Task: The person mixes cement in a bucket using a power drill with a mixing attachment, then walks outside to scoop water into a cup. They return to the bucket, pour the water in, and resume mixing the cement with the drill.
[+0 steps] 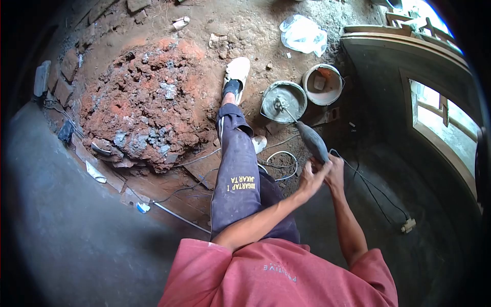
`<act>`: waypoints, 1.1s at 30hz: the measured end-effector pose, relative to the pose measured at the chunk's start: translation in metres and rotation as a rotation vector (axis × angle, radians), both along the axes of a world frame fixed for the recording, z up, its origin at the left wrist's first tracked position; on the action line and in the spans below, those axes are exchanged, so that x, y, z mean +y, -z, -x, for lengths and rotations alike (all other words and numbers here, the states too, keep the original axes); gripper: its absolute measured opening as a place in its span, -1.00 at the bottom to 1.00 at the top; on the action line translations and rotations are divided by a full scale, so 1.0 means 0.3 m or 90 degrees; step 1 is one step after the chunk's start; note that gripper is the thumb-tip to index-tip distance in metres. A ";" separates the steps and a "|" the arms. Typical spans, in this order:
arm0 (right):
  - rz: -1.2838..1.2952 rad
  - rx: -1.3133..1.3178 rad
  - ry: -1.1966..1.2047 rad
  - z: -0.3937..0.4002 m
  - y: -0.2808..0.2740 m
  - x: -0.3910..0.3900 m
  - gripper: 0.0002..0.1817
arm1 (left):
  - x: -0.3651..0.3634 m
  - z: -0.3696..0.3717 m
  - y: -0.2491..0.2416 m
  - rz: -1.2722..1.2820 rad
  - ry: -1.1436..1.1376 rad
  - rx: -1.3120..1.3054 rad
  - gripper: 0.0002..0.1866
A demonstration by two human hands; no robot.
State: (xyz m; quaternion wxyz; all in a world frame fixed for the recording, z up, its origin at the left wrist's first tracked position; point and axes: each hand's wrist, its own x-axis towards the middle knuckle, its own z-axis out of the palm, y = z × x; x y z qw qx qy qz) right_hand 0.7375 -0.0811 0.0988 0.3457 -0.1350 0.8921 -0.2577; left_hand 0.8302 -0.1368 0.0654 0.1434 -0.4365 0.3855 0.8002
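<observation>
Both my hands are closed on a grey, dust-covered power drill (313, 142) with a mixing rod (290, 114) at its front. My left hand (312, 180) wraps the drill's rear end from the left. Beside it, my right hand (335, 171) grips the back of the tool. The rod slants down into a bucket (263, 108) of wet grey mortar (286, 97), its mixing head partly sunk in the mix. Touching or close beside that bucket stands a second bucket (339, 92) with a block-like piece (319, 82) inside.
A big heap of reddish soil (148, 107) lies to the left. Cables (294, 158) run over the ground near my feet, and a socket block (408, 225) sits at right. A clear plastic bag (303, 35) lies ahead. A wooden window frame (440, 112) leans on the right.
</observation>
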 end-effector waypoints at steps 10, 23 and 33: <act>0.032 0.051 0.039 -0.006 0.152 -0.024 -0.67 | -0.075 0.045 0.123 -0.106 -0.042 -0.023 -0.22; -0.004 -0.007 -0.010 0.012 0.295 -0.084 -0.66 | -0.135 0.052 0.178 -0.109 -0.106 -0.086 -0.28; -0.016 0.072 0.139 -0.051 -0.014 -0.035 -0.76 | -0.099 0.034 -0.011 -0.057 0.054 0.018 -0.18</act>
